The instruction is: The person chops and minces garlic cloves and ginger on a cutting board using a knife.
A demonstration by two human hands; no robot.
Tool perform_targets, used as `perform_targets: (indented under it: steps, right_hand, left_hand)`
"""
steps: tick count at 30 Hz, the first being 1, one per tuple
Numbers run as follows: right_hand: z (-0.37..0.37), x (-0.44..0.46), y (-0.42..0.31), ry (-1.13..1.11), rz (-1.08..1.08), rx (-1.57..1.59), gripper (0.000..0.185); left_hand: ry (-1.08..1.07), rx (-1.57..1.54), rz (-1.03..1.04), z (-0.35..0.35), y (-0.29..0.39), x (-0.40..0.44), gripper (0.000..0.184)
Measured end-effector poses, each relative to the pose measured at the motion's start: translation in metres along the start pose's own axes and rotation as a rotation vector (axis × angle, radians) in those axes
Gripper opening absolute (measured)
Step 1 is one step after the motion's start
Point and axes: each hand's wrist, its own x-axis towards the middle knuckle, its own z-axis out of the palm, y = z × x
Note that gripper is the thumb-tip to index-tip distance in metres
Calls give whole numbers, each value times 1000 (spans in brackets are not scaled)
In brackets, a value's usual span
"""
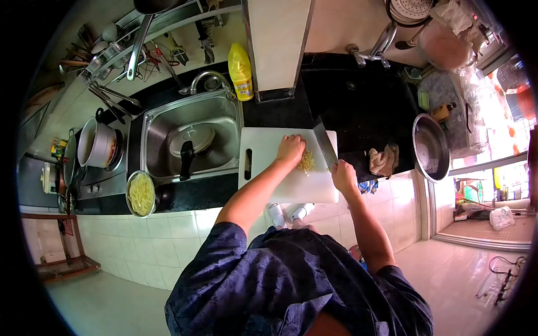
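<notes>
Head view: both hands are over the white board point(264, 147), arms reaching forward from dark short sleeves.
Left hand point(291, 151): fingers bent and close together, fingertips down at the edge of the bits; whether they pinch anything, I cannot tell.
Right hand point(343, 175): fingers wrapped around the handle of the knife, near the board's right edge.
Knife point(324, 144): its broad blade runs forward from the right fingers, angled slightly left; whether its edge touches the board, I cannot tell.
Bits point(306, 163): a small, chopped, yellowish pile on the board, just right of the left fingers and left of the right fingers.
Sink point(158, 154): left of the left fingers, with a lid point(193, 136) lying inside.
Bowl point(153, 208): well left of the left fingers and nearer the body, filled with pale shreds point(140, 192).
Pot point(96, 144): farther left of the left fingers, beyond the sink, on the stove.
Bottle point(241, 73): yellow, upright, ahead of the left fingers and to their left.
Cloth point(384, 161): crumpled on the dark counter, right of the right fingers.
Basin point(431, 147): metal, farther right of the right fingers, past the cloth.
</notes>
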Motion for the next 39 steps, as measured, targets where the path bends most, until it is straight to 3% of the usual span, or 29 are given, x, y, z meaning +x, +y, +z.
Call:
perform_targets:
  steps: [3, 7, 8, 17, 31, 39]
  right_hand:
    - [5, -4, -10, -21, -23, 16, 32]
    - [9, -4, -24, -33, -50, 42, 29]
    - [7, -3, -28, -42, -55, 31, 29]
    - [14, 5, -38, -78, -100, -10, 30]
    - [11, -14, -66, -68, -197, 20, 29]
    - [22, -18, -71, -168, -219, -12, 31]
  left_hand:
    - [151, -33, 95, -7, -1, -20, 11]
    - [268, -28, -29, -17, -12, -44, 7]
    - [176, -12, -44, -21, -16, -51, 7]
    - [89, -105, -122, -26, -22, -91, 10]
    - [205, -92, -150, -20, -2, -73, 12]
    - [257, -111, -123, -12, -4, -84, 12]
